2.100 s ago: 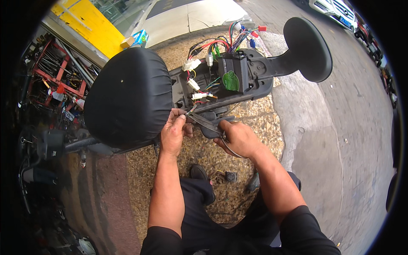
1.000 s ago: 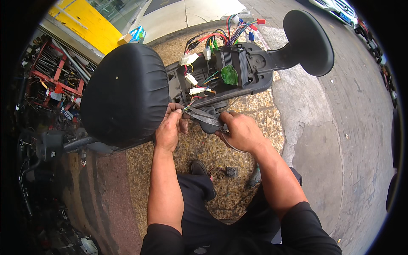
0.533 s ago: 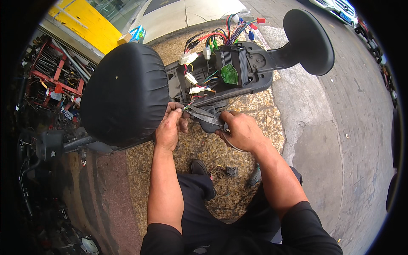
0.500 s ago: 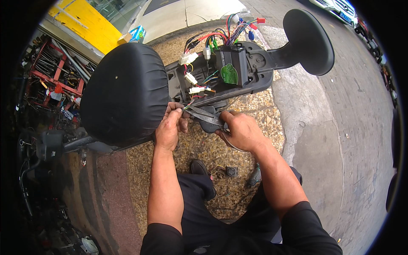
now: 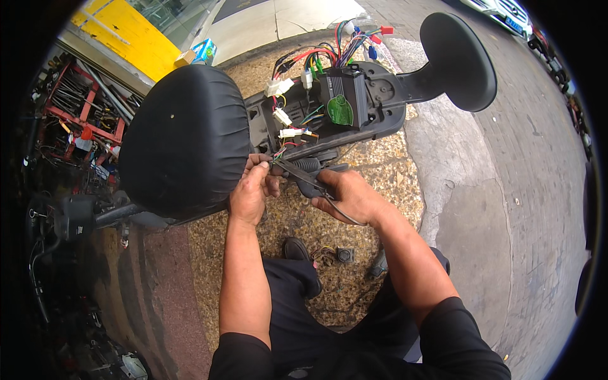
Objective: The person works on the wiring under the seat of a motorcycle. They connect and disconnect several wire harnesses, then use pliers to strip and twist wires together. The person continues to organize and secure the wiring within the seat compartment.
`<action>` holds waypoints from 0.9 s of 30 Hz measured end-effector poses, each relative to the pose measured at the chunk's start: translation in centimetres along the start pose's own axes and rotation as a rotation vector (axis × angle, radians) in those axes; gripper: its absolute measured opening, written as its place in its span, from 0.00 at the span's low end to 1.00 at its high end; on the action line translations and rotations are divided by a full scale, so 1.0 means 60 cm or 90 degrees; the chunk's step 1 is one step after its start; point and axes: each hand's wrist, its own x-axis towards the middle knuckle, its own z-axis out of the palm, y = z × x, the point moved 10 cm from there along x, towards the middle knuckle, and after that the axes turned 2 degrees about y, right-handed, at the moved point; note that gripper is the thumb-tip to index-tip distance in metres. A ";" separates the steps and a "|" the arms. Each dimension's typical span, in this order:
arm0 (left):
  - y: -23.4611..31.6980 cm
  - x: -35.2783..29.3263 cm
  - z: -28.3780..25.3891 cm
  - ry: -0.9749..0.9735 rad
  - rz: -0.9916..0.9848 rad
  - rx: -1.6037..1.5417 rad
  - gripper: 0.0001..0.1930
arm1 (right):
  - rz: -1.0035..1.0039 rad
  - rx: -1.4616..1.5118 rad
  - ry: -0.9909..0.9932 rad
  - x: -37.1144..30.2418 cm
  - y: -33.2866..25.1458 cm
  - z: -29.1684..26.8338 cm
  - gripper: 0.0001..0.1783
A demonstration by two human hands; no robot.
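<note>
Much speckled paving [image 5: 398, 190] underlies the right hand [image 5: 349, 193].

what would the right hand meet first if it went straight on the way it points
Likely the thin wires pinched in the left hand, around the tips of the scissors; exact depth is unclear.

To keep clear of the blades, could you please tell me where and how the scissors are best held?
Probably take the scissors by the handle loop, from the right, where the right hand grips: the blades point left, close to the left hand and the thin wires it pinches.
</note>
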 end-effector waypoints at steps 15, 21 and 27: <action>0.009 -0.008 -0.007 0.058 0.030 -0.003 0.06 | -0.029 0.062 0.025 0.004 -0.008 0.024 0.20; 0.013 -0.015 -0.015 0.087 0.046 0.075 0.02 | -0.012 0.073 0.017 0.009 -0.010 0.037 0.21; 0.022 -0.020 -0.004 0.075 0.155 0.053 0.05 | -0.029 0.093 -0.014 0.018 -0.018 0.047 0.21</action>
